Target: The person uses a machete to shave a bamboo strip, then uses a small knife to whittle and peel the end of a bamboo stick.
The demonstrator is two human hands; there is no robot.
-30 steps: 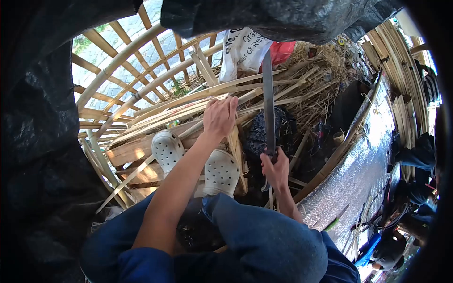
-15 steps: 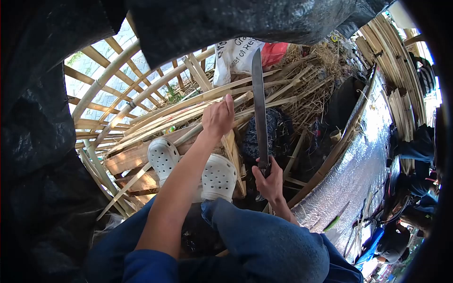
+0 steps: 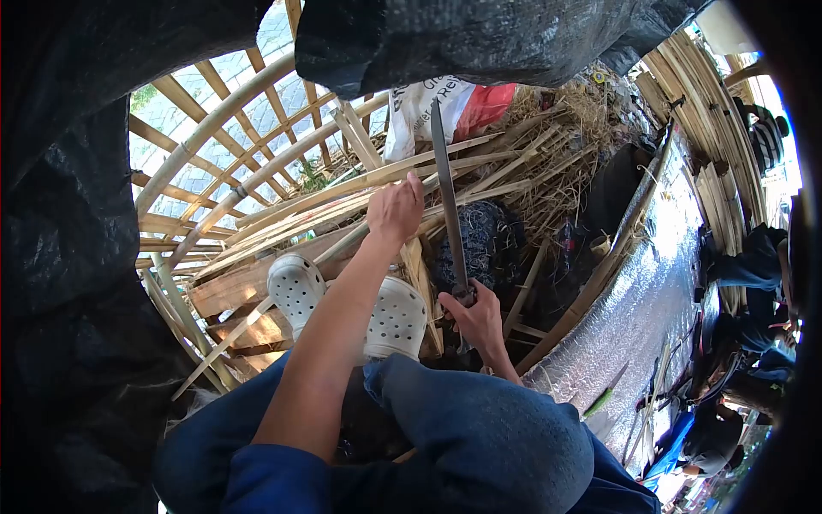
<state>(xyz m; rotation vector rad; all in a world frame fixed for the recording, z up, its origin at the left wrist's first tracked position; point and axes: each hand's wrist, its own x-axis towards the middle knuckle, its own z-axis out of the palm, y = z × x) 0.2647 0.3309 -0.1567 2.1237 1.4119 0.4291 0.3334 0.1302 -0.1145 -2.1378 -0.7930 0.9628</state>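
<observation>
Steel knife (image 3: 449,188): one, long, with a dark handle. Its blade points away from the person, just to the right of the left hand (image 3: 396,208). I can't tell if it touches any wood.
Right hand (image 3: 478,313): fingers wrapped around the knife's handle.
Left hand: curled closed on a bamboo stick (image 3: 342,243), as far as I can see.
Bamboo stick: one in that hand. It runs down past the shoes, over the wood blocks (image 3: 235,295).
How the knife may feel: stiff, a bit heavy and likely sharp. Hold it by the handle, never the blade.
How the stick may feel: light and stiff, maybe smooth and slippery, with scratchy bits at the edges. Hold it firmly, with fingers away from the blade.
White shoes (image 3: 396,317): two, full of holes, just below the stick.
Sack (image 3: 415,124): one, white and red, beyond the left hand.
Dark bundle (image 3: 484,236): one, just right of the blade; I can't tell what it is.
Silver sheet (image 3: 629,334): one, off to the right.
Small green knife (image 3: 598,403): one, lying on the silver sheet.
Bamboo strips (image 3: 377,176): too many to count, in a messy pile.
</observation>
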